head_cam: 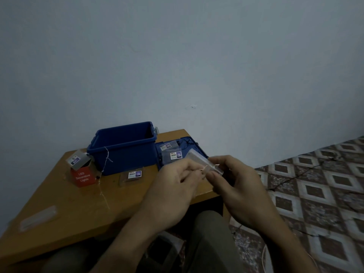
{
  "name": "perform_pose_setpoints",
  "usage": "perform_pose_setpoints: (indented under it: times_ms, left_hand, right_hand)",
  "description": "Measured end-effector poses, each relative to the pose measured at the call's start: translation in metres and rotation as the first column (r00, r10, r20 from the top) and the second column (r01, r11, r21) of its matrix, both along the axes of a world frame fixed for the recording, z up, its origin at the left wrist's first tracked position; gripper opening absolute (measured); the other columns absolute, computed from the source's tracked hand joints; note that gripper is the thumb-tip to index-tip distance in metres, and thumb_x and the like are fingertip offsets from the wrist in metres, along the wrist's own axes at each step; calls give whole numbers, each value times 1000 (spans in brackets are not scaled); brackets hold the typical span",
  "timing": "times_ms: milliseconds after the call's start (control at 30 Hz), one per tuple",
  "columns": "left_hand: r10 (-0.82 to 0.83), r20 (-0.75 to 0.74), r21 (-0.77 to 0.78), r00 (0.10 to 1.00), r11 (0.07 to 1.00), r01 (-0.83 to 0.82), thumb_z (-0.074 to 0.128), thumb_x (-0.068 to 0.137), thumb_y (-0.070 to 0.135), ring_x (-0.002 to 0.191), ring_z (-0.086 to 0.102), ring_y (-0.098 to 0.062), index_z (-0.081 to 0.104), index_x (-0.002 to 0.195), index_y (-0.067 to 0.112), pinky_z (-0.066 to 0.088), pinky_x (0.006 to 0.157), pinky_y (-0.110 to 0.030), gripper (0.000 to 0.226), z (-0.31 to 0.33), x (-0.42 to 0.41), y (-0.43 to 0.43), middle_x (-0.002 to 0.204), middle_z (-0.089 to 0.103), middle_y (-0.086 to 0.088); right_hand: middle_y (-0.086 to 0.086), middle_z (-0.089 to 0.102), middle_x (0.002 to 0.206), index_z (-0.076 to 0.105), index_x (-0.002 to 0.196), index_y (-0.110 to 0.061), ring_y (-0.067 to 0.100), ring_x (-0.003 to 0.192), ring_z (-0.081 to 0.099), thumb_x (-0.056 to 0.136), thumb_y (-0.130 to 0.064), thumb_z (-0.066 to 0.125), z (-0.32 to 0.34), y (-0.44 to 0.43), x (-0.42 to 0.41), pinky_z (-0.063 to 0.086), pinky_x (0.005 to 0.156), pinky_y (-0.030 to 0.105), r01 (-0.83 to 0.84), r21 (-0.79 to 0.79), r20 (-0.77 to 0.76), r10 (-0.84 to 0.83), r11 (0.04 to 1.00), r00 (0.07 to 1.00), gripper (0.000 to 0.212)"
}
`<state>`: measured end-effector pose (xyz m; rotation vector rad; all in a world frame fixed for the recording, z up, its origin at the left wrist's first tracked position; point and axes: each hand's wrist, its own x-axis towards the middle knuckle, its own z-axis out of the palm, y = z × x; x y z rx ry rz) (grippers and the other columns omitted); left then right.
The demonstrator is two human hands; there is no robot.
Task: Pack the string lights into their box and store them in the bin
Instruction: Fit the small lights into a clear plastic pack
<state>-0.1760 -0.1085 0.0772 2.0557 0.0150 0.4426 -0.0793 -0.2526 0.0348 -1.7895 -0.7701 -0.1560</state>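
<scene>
The left hand [177, 186] and right hand [236, 186] pinch a clear case [204, 161]. The lights [107, 154] lie loose; box [82, 177] and bin [126, 160] wait.

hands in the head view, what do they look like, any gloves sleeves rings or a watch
The left hand and right hand are bare, with no gloves. No ring, watch or bracelet shows, though the light is dim. The left forearm and right forearm are uncovered too, and no sleeve is in view down to the picture's lower edge.
</scene>
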Motion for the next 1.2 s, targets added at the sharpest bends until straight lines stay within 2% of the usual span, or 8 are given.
perform_pose_setpoints:
  times_ms: [200, 500, 700, 867, 967, 1033, 1133, 1200]
  left_hand:
    - [57, -92, -213, 994, 974, -76, 59, 95, 42, 49, 43, -6, 57, 107, 22, 36, 54, -29, 24, -13, 7, 1, 52, 53, 7]
    - [-118, -112, -315, 987, 946, 77, 53, 102, 28, 45, 29, -7, 64, 120, 30, 24, 43, -21, 21, -10, 5, 9, 51, 42, 10]
    - [-186, -119, -384, 975, 914, 127, 55, 100, 28, 45, 26, -8, 65, 122, 30, 23, 42, -20, 24, -8, 6, 14, 55, 35, 3]
    - [-138, -114, -353, 984, 931, 90, 57, 100, 26, 41, 34, -6, 66, 121, 27, 29, 42, -18, 23, -9, 5, 13, 61, 52, -4]
    - [-47, -100, -210, 994, 977, 25, 56, 100, 24, 49, 58, -12, 64, 123, 23, 50, 69, -39, 24, -5, 3, 6, 94, 74, 1]
    - [-31, -115, -198, 993, 980, 7, 55, 100, 22, 70, 64, -6, 64, 122, 24, 41, 94, -63, 23, -2, 1, 2, 106, 75, 5]
    - [-33, -124, -249, 992, 968, 1, 55, 101, 18, 82, 62, -2, 62, 123, 25, 34, 99, -65, 24, 0, 1, 0, 108, 76, 6]
    - [-17, -124, -266, 992, 964, -17, 57, 100, 21, 96, 55, -24, 53, 128, 28, 34, 101, -69, 28, 0, 3, 3, 109, 76, 8]
  right_hand:
    - [-11, 62, 80, 62, 125, -30, 18, 72, 67, 96, -23, 65, -3, 5, 0, 57, 69, 47, -42, 115, -30, 46, 992, 998, 30]
    - [7, 61, 74, 67, 117, -22, 24, 63, 66, 94, -12, 65, 6, 1, -2, 56, 62, 33, -141, 273, -120, 179, 952, 977, 25]
    - [14, 61, 79, 66, 119, -24, 20, 64, 67, 87, -26, 66, 9, -2, -5, 56, 64, 31, -151, 328, -177, 218, 932, 960, 32]
    - [22, 58, 83, 68, 109, -16, 22, 62, 66, 85, -25, 68, 9, 0, -5, 56, 64, 34, -146, 376, -220, 241, 915, 945, 26]
    - [19, 62, 82, 67, 108, -11, 23, 63, 66, 89, -18, 67, 7, 1, -4, 56, 63, 33, -135, 384, -234, 237, 914, 943, 20]
    - [13, 65, 81, 67, 108, -10, 23, 63, 66, 92, -13, 66, 6, 1, -3, 56, 63, 32, -133, 384, -233, 235, 914, 944, 17]
    - [8, 69, 79, 66, 107, -8, 22, 64, 66, 92, -13, 65, 6, 0, -3, 57, 64, 34, -141, 386, -228, 242, 912, 943, 16]
    - [10, 71, 80, 66, 107, -8, 22, 64, 66, 92, -14, 65, 7, 0, -4, 57, 64, 33, -140, 384, -229, 241, 913, 943, 16]
